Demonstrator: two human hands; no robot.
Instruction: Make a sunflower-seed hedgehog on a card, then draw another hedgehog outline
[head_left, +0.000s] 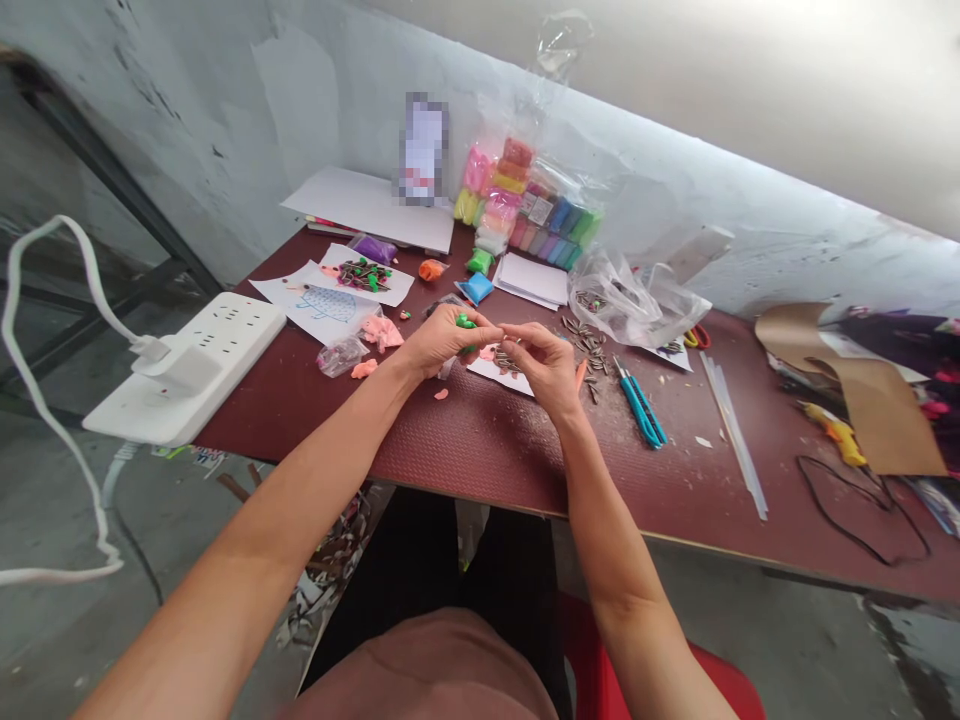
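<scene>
My left hand (441, 342) is closed on a lump of bright green modelling clay (466, 321), which shows between the fingers. My right hand (551, 365) meets it fingertip to fingertip in a pinch; whatever is in that pinch is too small to make out. Under both hands lies a white card (517, 384) bearing pink clay and brown seed-like pieces, partly hidden by my fingers. Loose brown seed-like pieces (589, 345) are scattered to the right of my right hand. Left of my left hand sits a torn lump of pink clay (382, 332).
A teal utility knife (640, 403) lies right of the seed-like pieces, near clear sticks (735, 435) and a yellow glue gun (834, 432) with its cord. Bagged coloured clay (555, 225) leans against the wall. A white power strip (187, 370) juts out at the left edge.
</scene>
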